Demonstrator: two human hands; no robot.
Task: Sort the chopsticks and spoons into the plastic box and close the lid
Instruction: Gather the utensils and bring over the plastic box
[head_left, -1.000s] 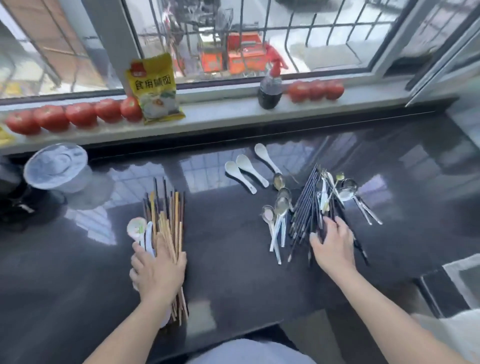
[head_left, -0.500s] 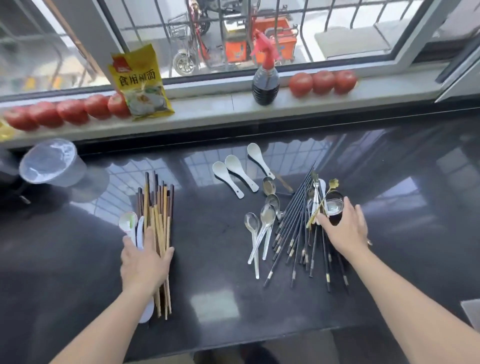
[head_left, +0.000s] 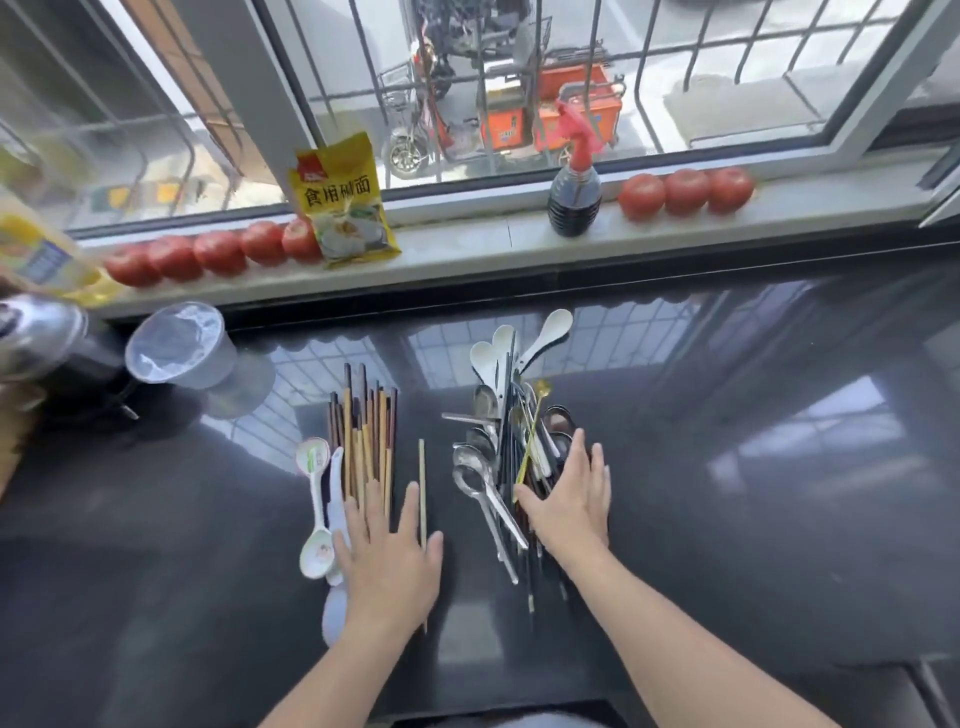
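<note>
Two heaps on the dark glossy counter (head_left: 727, 467), both placed here against the yellow packet (head_left: 345, 200) on the sill. Straight below the packet: wooden chopsticks (head_left: 366, 436) in a tidy bundle, printed plastic spoons (head_left: 316, 499) touching the bundle's left flank, one stray chopstick (head_left: 422, 488) just beside its right. Below and right of the packet: dark chopsticks (head_left: 506, 457) tangled with steel spoons (head_left: 475, 478), white ceramic spoons (head_left: 511, 345) at the far end, a gold-handled spoon (head_left: 535, 421) slanting across the top.

Left hand (head_left: 387, 556) flat on the near ends of the wooden bundle, fingers straight and spread, gripping nothing. Right hand (head_left: 569, 499) likewise flat against the mixed heap's right side, fingers straight, pressing rather than clasping.

No plastic box or lid plainly in view; only a clear round tub (head_left: 179, 345) lower left of the packet.

Likely handling: light, stiff, prone to roll and skate on polished stone; steel handles slick, ceramic bowls chip-prone. Best taken as a squared bundle around the middle, thumb under, fingers over, ends tapped level first. Spoons better lifted by the handles, bowls nested.
</note>
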